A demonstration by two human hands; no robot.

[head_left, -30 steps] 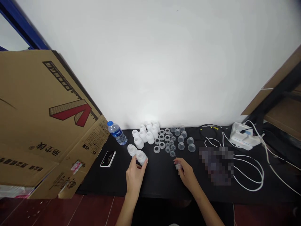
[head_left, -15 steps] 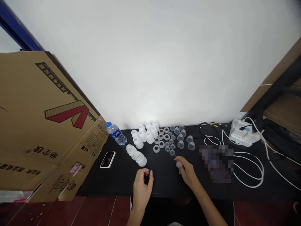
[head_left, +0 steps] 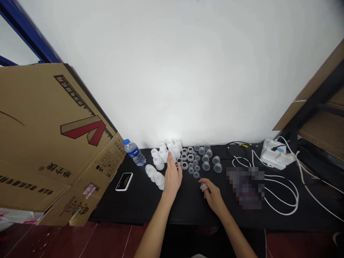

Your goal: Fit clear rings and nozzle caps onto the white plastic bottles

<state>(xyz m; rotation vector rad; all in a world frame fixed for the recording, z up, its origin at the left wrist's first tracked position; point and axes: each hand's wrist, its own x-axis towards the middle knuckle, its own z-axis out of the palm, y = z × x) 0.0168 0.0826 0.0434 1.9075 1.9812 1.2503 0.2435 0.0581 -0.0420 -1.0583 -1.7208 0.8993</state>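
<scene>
- White plastic bottle-shaped fittings [head_left: 158,163] are standing in a loose cluster on the black bench [head_left: 139,208], and you are holding your left hand [head_left: 172,177] upright at their right side.
- Your left grip is holding nothing visible: it is open, with the fingers [head_left: 170,157] extended and close together. I cannot tell whether the fingertips are touching a fitting.
- Your right hand [head_left: 213,197] is pinching a small clear plastic piece [head_left: 204,187] between thumb and fingers, just in front of the rows of clear rings [head_left: 184,165] and clear cups [head_left: 205,166].
- The fittings are looking light, fairly stiff and probably smooth, so you are best taking them around the body. The thin-walled cups are looking easy to knock over.
- A water bottle [head_left: 134,152] and a phone [head_left: 124,181] are lying left of the cluster, beside a cardboard sheet [head_left: 34,125], while a white cable [head_left: 285,200] is looping across the bench's right side.
</scene>
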